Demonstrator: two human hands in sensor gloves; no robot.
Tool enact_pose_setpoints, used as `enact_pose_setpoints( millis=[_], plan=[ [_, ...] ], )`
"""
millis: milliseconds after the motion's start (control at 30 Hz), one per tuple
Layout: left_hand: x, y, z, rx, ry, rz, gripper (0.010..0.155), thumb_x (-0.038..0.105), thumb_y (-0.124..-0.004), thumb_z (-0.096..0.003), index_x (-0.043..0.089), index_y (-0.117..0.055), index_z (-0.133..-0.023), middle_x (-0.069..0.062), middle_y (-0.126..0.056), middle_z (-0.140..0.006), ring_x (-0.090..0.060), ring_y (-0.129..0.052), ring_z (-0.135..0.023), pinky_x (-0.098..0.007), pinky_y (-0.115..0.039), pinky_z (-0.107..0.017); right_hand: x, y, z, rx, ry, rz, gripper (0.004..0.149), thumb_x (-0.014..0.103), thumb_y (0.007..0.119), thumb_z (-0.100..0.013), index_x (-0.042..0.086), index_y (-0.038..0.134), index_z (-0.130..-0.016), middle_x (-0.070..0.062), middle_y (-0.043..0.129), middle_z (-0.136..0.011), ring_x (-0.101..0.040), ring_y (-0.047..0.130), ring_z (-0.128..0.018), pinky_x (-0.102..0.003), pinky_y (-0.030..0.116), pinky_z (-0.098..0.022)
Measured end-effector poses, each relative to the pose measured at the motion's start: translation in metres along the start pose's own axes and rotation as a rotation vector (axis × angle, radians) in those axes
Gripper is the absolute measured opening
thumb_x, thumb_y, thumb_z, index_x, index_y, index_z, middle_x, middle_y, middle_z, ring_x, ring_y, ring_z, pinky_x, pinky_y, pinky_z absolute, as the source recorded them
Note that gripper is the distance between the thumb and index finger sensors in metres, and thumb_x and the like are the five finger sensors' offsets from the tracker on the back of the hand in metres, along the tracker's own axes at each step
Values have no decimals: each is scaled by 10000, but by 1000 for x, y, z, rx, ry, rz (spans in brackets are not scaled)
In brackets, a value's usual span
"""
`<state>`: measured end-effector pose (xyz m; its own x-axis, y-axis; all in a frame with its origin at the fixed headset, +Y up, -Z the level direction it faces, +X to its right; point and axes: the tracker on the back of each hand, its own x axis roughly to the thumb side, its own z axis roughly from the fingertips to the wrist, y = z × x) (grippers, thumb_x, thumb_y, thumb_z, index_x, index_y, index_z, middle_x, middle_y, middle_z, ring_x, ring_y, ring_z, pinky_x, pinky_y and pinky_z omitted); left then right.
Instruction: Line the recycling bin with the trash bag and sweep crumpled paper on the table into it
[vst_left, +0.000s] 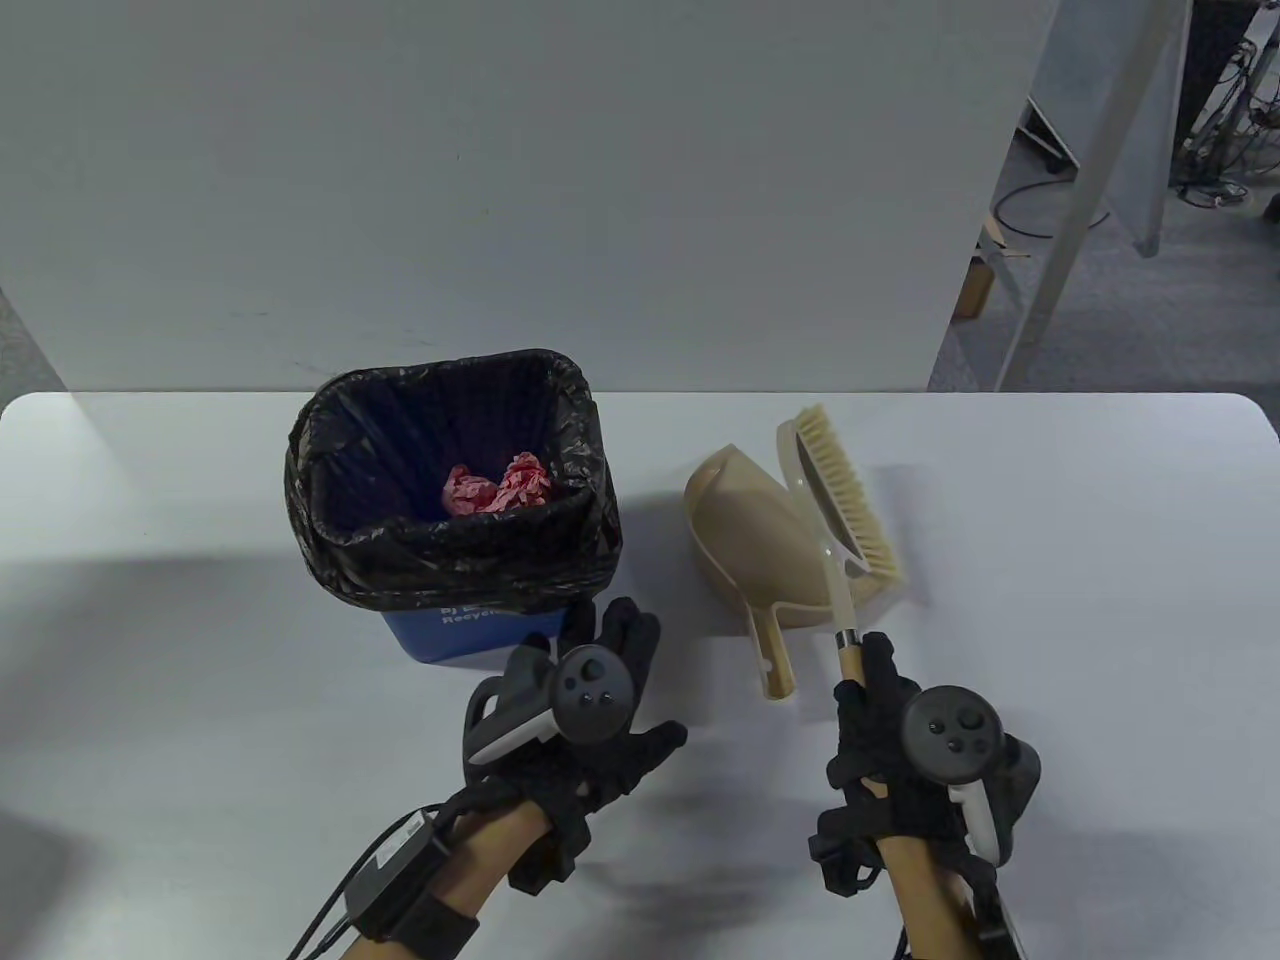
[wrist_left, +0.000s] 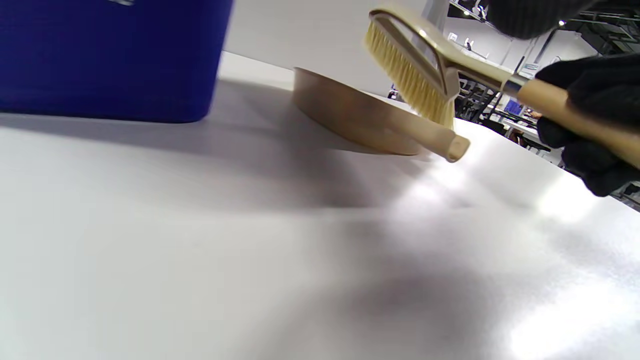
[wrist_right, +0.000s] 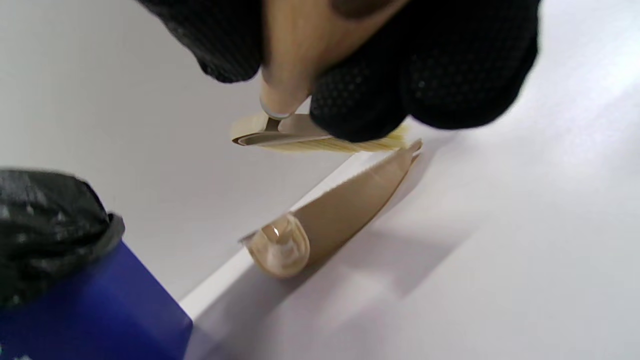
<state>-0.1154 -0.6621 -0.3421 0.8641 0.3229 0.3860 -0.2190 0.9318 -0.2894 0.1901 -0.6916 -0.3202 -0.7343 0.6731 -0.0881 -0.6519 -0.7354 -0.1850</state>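
A blue recycling bin (vst_left: 470, 625) (wrist_left: 110, 55) (wrist_right: 95, 310) stands left of centre, lined with a black trash bag (vst_left: 340, 480) (wrist_right: 45, 225). Red crumpled paper (vst_left: 497, 487) lies inside it. My left hand (vst_left: 590, 720) hovers just in front of the bin with fingers spread, holding nothing. My right hand (vst_left: 880, 730) (wrist_left: 585, 115) (wrist_right: 360, 60) grips the wooden handle of a hand brush (vst_left: 845, 500) (wrist_left: 415, 65) (wrist_right: 280, 132), held above a beige dustpan (vst_left: 750, 525) (wrist_left: 365, 120) (wrist_right: 330, 215) that lies on the table.
The white table (vst_left: 200, 650) ends at a far edge below a grey partition wall (vst_left: 500, 180). To the right of the wall are table legs (vst_left: 1060, 250) and cables on the floor.
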Motion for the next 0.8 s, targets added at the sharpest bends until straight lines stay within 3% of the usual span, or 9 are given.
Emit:
enact_pose_setpoints(
  millis=[100,200,233,800],
  plan=[
    [-19,-10,9,60,8,6,930,675,-556,-579,234,11,-1169,-89,45,-1259,-451,89,-1066,-765,-89,-678,7,11,-1,27,-10,61,575,285,649,-619,80,475,-1127,-269,742,-924,-311,917,-579,-493,855,-424],
    [-31,-15,7,-54,73,47,929,669,-549,-580,250,56,-1147,-63,96,-1239,-432,134,-1049,-751,-53,-676,12,20,-2,57,-13,99,583,277,648,-617,61,462,-1126,-279,724,-933,-319,908,-594,-503,848,-437],
    [-33,-15,6,-22,73,48,927,667,-553,-578,251,48,-1148,-62,87,-1242,-429,129,-1052,-749,-56,-678,13,22,-2,63,-13,101,586,273,647,-616,51,458,-1124,-285,710,-940,-325,902,-604,-510,843,-445],
    [-30,-24,0,-63,78,18,923,665,-552,-576,244,33,-1152,-67,66,-1244,-427,103,-1060,-746,-75,-684,27,47,-14,93,10,178,572,272,667,-615,99,483,-1128,-296,673,-975,-343,888,-654,-525,831,-484]
  ],
)
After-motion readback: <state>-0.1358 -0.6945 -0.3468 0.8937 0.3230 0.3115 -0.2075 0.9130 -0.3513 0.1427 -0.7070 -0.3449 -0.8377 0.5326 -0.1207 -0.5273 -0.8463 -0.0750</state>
